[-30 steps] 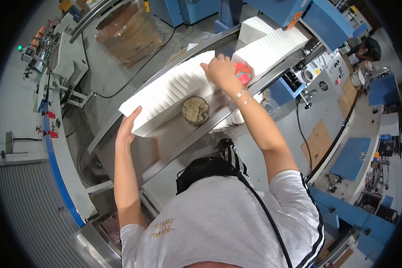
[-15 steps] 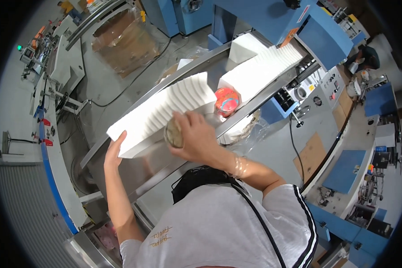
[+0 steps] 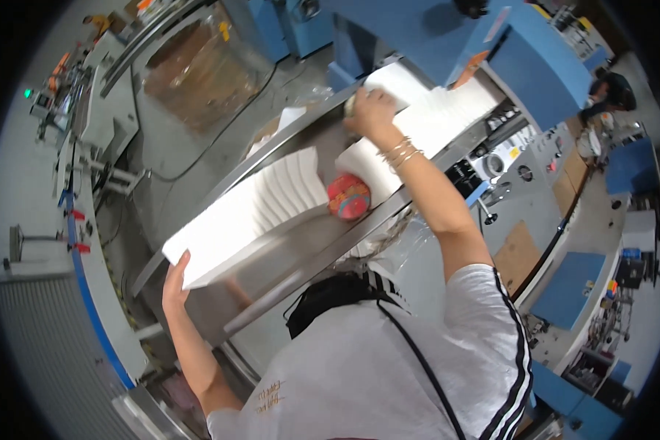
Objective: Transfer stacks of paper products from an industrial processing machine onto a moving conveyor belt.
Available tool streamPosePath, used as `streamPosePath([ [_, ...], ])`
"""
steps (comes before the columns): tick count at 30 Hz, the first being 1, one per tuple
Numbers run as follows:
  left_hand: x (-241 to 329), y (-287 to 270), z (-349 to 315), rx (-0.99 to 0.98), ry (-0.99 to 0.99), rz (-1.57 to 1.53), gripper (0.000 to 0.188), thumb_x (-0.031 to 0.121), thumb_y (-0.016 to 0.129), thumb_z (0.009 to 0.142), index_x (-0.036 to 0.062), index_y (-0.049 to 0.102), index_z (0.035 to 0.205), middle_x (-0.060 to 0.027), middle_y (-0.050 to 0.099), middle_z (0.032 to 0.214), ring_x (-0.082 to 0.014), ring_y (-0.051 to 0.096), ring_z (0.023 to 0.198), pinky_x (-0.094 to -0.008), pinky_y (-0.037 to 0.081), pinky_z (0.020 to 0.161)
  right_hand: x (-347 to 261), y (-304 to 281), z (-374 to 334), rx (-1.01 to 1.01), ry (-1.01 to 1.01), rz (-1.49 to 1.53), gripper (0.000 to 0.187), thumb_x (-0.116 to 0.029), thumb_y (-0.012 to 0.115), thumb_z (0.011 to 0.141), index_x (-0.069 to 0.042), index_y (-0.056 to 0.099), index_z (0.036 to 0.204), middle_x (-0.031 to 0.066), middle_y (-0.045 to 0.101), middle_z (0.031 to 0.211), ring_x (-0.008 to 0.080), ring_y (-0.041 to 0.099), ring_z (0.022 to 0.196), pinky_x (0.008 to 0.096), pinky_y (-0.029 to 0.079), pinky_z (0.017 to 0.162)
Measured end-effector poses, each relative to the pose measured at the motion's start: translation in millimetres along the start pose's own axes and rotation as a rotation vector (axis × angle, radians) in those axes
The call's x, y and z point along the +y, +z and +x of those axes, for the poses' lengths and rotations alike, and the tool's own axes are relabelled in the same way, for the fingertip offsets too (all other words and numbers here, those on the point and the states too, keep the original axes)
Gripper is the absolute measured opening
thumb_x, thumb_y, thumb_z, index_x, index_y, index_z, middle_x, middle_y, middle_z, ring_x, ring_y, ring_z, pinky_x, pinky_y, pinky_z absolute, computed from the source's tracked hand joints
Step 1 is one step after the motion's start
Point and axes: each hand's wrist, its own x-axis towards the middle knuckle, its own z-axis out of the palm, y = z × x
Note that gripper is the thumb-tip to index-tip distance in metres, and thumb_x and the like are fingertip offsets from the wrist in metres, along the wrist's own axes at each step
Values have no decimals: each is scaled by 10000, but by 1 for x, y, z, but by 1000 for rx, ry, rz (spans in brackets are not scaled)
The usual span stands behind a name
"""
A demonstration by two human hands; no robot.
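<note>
A long stack of white sheets [image 3: 246, 213] lies slantwise in a metal trough [image 3: 290, 257], its far-right part fanned into ridges. My left hand [image 3: 174, 284] rests with a stretched finger against the stack's near-left end; its other fingers are partly hidden. Farther right and away from me, my right hand [image 3: 374, 114] is closed round a pale beige, disc-like thing [image 3: 350, 107], blurred by motion. It is beside a second row of white sheets [image 3: 447, 114]. Between the two stacks sits a round red thing [image 3: 349, 196] with a coloured pattern.
A blue machine [image 3: 411, 37] stands over the trough's far end, with a control panel [image 3: 543, 150] to its right. A plastic-wrapped brown carton [image 3: 198, 73] is on the floor at the far left. A person [image 3: 612, 92] is at the far right.
My right hand has moved away and to the right with the beige thing, from the first stack's near side to the far stack. The first stack appears lower and to the left.
</note>
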Motion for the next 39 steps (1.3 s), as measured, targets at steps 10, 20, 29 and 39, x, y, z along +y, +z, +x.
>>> streamPosePath([
  [10,5,7,1,5,-12,-23,771,385,685,866,-27,340,1419,-105,479,1381,-225,459,1264,-331,359,1039,-89,-70,-82,-276,-331,75,649,-577,400,931,-23,731,866,119,616,1027,290,529,1025,408,416,877],
  [20,16,14,-1,-83,15,50,781,339,717,844,-23,336,1421,-115,469,1383,-223,431,1284,-324,345,1046,-144,-72,-98,-596,-29,419,640,-562,454,912,36,575,1106,298,652,949,442,626,950,496,485,844],
  [29,-33,-129,-23,-81,108,21,503,220,569,928,-64,465,1330,-112,530,1334,-216,489,1241,-349,360,1059,-221,-28,-161,-606,-200,710,731,-674,460,864,-44,580,1215,226,672,1012,355,662,919,456,524,797],
  [39,-41,-87,-43,-134,60,3,621,322,685,862,21,456,1355,-69,552,1286,-189,499,1194,-310,365,1010,-190,-55,-178,-1182,332,1122,998,-809,406,794,-120,247,1499,102,72,1589,278,23,1459,580,65,1128],
])
